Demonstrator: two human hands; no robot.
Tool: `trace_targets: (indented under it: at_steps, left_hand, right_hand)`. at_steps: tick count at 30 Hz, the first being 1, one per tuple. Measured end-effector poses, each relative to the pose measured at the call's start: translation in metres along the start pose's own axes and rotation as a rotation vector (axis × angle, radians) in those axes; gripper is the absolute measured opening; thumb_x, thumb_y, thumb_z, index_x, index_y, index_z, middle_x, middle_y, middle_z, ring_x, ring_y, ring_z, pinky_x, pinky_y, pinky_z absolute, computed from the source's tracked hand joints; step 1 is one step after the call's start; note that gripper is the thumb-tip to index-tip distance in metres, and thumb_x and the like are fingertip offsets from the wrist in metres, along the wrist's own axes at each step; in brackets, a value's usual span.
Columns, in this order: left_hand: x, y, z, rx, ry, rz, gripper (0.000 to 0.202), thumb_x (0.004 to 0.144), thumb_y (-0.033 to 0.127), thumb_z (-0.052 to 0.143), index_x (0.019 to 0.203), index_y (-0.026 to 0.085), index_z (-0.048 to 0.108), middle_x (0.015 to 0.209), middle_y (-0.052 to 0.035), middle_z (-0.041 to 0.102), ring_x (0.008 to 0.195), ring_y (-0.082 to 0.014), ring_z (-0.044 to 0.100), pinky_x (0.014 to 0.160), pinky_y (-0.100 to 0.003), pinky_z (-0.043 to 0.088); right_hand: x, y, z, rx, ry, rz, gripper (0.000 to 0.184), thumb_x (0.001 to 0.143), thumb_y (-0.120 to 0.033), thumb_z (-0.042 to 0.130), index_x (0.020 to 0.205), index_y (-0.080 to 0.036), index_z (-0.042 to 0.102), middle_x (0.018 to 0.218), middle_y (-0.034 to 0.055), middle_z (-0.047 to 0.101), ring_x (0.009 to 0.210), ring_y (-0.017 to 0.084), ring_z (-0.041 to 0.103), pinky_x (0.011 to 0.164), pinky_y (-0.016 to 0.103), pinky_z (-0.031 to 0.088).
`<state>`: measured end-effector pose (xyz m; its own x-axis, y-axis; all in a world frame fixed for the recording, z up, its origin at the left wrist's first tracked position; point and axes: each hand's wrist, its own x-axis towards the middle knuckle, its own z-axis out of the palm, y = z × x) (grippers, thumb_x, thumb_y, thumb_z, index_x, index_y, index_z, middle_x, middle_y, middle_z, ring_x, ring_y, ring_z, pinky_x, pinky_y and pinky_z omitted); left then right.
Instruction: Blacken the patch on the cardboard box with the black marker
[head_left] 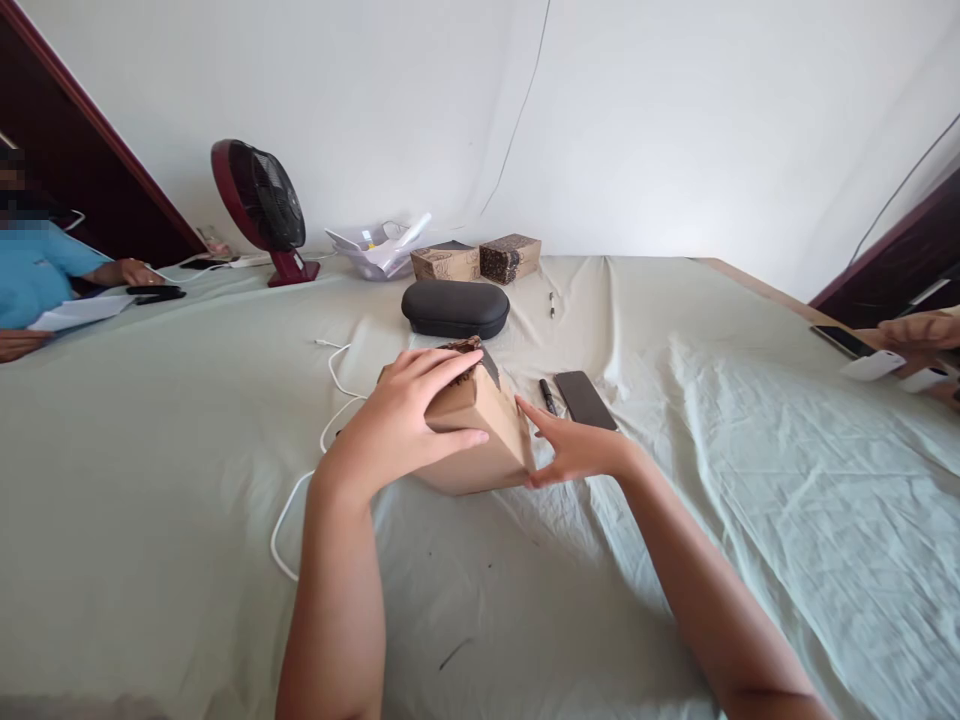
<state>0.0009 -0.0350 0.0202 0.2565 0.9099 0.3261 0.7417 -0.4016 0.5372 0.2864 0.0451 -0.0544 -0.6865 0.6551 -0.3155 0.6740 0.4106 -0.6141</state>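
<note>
A small brown cardboard box (487, 430) with a dark patterned flap stands on the pale green sheet (187, 450) in front of me. My left hand (405, 415) lies over its top and left side, fingers wrapped onto it. My right hand (574, 448) presses flat against the box's right side, fingers stretched out.
Behind the box lie a black oval case (455, 308), a dark phone (584, 399), a pen (548, 396) and a white cable (300, 490). Two more patterned boxes (476, 260), a red fan (262, 205) and white packaging (375, 250) stand at the back. Other people sit at left (37, 275) and right (919, 332).
</note>
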Motion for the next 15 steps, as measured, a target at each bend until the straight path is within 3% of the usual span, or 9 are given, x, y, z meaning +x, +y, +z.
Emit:
trace_targets:
  at_steps: [4, 9, 15]
  left_hand:
    - [0.002, 0.007, 0.005, 0.038, -0.040, 0.077, 0.075, 0.089, 0.047, 0.085, 0.158, 0.034, 0.059, 0.161, -0.0054, 0.061, 0.152, -0.0374, 0.050, 0.129, -0.058, 0.039]
    - [0.002, 0.013, 0.008, 0.040, -0.046, 0.123, 0.071, 0.092, 0.046, 0.084, 0.157, 0.031, 0.060, 0.162, -0.0058, 0.061, 0.152, -0.0364, 0.052, 0.131, -0.057, 0.039]
    - [0.001, 0.016, 0.012, -0.033, -0.039, 0.161, 0.061, 0.097, 0.044, 0.079, 0.154, 0.035, 0.063, 0.160, -0.0037, 0.064, 0.152, -0.0346, 0.055, 0.130, -0.055, 0.044]
  right_hand:
    - [0.001, 0.000, -0.001, 0.056, 0.056, -0.080, 0.153, 0.077, -0.062, 0.093, 0.177, -0.032, -0.019, 0.188, 0.0162, -0.004, 0.173, 0.042, 0.016, 0.137, 0.064, 0.026]
    - [-0.006, -0.002, -0.006, 0.123, 0.109, -0.218, 0.151, 0.080, -0.059, 0.093, 0.174, -0.040, -0.023, 0.189, 0.0108, -0.006, 0.173, 0.040, 0.020, 0.138, 0.063, 0.025]
    - [-0.010, -0.006, -0.006, 0.118, 0.169, -0.254, 0.153, 0.079, -0.062, 0.094, 0.174, -0.041, -0.024, 0.189, 0.0106, -0.005, 0.173, 0.041, 0.018, 0.138, 0.064, 0.024]
